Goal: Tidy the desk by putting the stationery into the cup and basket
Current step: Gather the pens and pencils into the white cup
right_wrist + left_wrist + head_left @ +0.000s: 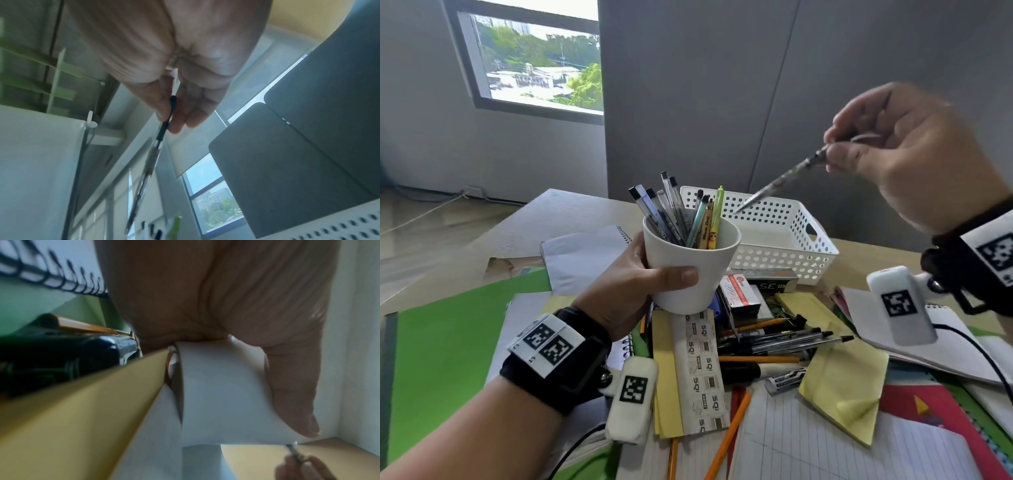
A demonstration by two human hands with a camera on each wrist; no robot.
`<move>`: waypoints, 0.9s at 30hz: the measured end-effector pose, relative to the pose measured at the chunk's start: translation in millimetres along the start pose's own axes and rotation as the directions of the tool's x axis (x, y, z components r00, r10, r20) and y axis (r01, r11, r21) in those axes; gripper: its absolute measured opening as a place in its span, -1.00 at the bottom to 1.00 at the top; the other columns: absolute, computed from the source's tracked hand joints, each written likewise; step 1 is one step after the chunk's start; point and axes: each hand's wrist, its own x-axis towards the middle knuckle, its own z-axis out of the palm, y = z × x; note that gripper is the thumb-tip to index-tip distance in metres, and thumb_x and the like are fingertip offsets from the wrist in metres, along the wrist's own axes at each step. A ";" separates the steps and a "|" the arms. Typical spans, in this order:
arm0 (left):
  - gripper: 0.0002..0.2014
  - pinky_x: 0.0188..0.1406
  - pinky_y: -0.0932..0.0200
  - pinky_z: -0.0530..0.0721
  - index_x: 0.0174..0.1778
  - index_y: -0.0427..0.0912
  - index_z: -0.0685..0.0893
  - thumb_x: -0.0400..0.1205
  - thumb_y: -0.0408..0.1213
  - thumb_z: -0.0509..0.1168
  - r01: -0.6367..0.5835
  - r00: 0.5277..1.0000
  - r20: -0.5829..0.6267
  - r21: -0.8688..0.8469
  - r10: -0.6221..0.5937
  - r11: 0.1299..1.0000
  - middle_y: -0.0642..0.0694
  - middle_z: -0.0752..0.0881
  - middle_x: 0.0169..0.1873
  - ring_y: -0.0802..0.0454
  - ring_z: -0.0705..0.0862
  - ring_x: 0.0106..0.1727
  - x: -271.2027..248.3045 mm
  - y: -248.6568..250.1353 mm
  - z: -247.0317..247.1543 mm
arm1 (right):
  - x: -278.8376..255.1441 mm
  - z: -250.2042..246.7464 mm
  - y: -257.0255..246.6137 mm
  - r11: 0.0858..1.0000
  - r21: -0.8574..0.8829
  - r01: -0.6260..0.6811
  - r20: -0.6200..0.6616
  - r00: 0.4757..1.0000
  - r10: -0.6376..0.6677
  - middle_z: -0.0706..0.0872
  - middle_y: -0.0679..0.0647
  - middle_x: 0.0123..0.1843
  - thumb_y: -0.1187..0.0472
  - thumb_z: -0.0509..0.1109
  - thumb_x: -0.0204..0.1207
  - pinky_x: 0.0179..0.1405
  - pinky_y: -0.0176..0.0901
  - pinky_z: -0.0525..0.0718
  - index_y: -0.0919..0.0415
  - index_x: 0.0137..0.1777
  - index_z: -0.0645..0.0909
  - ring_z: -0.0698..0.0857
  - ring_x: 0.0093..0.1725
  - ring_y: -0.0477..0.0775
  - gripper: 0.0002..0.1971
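My left hand (633, 284) grips a white cup (690, 270) lifted above the desk, thumb across its front; several pens (674, 212) stand in it. In the left wrist view the cup (222, 394) fills the middle under my thumb. My right hand (904, 154), raised at the upper right, pinches the top end of a clear pen (780, 180) that slants down-left, its tip over the white perforated basket (791, 253) just right of the cup's rim. The right wrist view shows the pen (152, 159) hanging from my fingertips (164, 112).
Below the cup lies a heap of pens and orange pencils (784, 341), a marker (786, 378), yellow note pads (846, 383), small boxes (743, 294) and a printed card strip (700, 373). Green folder (448, 359) at left, notebooks (955, 346) at right.
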 end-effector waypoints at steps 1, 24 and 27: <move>-0.29 0.14 -0.19 0.80 0.38 0.06 0.68 0.27 -0.36 0.59 -0.005 1.000 0.005 -0.003 0.005 1.000 -0.29 0.77 0.28 -0.26 0.78 0.21 -0.2 -0.1 0.0 | 2.2 4.6 -6.6 0.999 0.034 0.024 -0.037 0.999 -0.023 0.81 0.19 0.03 0.43 0.56 0.52 0.07 -0.07 0.83 0.31 0.13 0.61 0.84 -0.02 0.12 -0.75; -0.17 0.11 -0.18 0.80 0.50 -0.04 0.57 0.25 -0.36 0.61 0.004 1.000 -0.006 0.002 -0.004 1.000 -0.31 0.76 0.29 -0.27 0.78 0.20 -0.8 -0.6 0.7 | -70.4 41.7 35.8 0.723 -0.682 0.113 0.638 0.574 0.513 0.69 -0.35 -0.11 0.03 0.51 0.59 -0.10 -0.36 0.61 -0.18 0.13 0.73 0.68 -0.07 -0.23 -0.84; -0.15 0.14 -0.22 0.79 0.53 -0.07 0.54 0.26 -0.38 0.60 -0.003 1.000 -0.004 -0.005 0.003 1.000 -0.35 0.73 0.33 -0.31 0.76 0.24 -1.0 -0.7 0.7 | -80.8 41.3 42.7 0.676 -0.716 0.172 0.637 0.556 0.534 0.67 -0.32 -0.04 0.06 0.48 0.58 -0.13 -0.36 0.58 -0.16 0.13 0.70 0.64 -0.04 -0.22 -0.84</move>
